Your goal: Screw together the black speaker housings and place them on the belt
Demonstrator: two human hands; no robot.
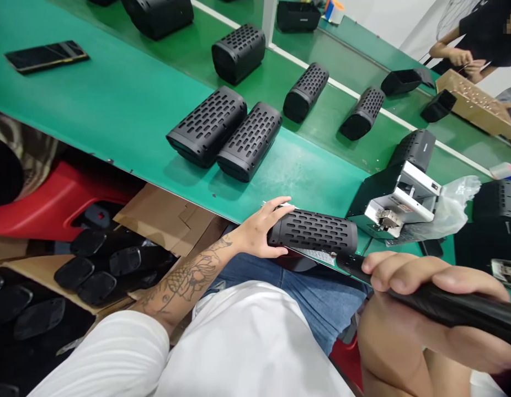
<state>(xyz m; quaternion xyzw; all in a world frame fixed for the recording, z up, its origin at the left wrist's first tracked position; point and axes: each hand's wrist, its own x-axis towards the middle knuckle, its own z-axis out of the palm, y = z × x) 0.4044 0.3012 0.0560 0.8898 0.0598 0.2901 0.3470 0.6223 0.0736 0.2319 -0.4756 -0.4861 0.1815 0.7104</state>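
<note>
My left hand (pixel 259 229) grips the left end of a black perforated casing (pixel 317 230), thumb on the near side and fingers over the far side. The casing lies on its side at the bench's near edge. My right hand (pixel 421 275) is wrapped around a black electric screwdriver (pixel 466 311). The screwdriver's tip points left, at the casing's lower right edge, with a small screw-like bit at the end; whether it touches cannot be made out. Under the casing, a printed sheet (pixel 317 255) shows in part.
Two similar casings (pixel 209 124) stand beyond on the green bench (pixel 115 110). A screw feeder (pixel 398 201) and clear plastic bag (pixel 454 209) sit right. More casings (pixel 307 91) line the conveyor. A phone (pixel 46 56) lies left; boxed black parts (pixel 98 286) are below. Another person (pixel 479 41) works opposite.
</note>
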